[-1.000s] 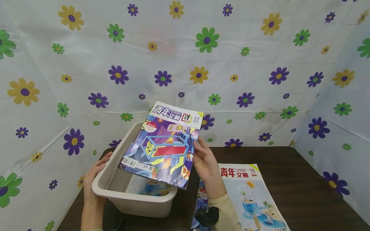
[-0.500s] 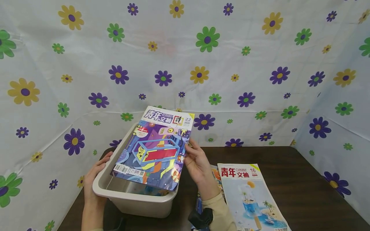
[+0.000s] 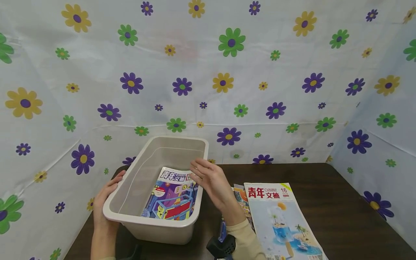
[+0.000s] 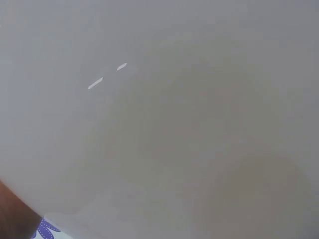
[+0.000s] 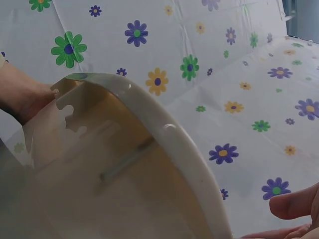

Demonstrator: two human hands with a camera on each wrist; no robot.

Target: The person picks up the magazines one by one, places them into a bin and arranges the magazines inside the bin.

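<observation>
Now a purple magazine (image 3: 170, 202) is seen lying inside a pale bin (image 3: 159, 231), just to the left of the right hand (image 3: 211, 182) and lower down. Its cover is turned up, with purple letters on a white strip and a blue and red picture below. Part of its top right is hidden by the fingers, and its near end is hidden by the front of the bin.

The right hand is held at the bin's right edge, with its fingers loosely bent and its thumb kept apart from them. Whether the magazine is touched by it cannot be told.

The bin is set between the two hands. Its left edge is touched on the outside by the left hand (image 3: 105, 202). The left thumb is hidden, so it cannot be told whether the edge is pinched.

To the right of the right hand, a white magazine (image 3: 281, 216) with red letters and an ice pop picture is laid on the dark surface (image 3: 331, 198). An orange magazine (image 3: 241, 198) is partly covered by it. Close to the right wrist, a cream sleeve (image 3: 248, 240) and a black wrist piece (image 3: 222, 246) are worn. Beyond both hands, a white cloth (image 3: 260, 29) is covered with flowers.
</observation>
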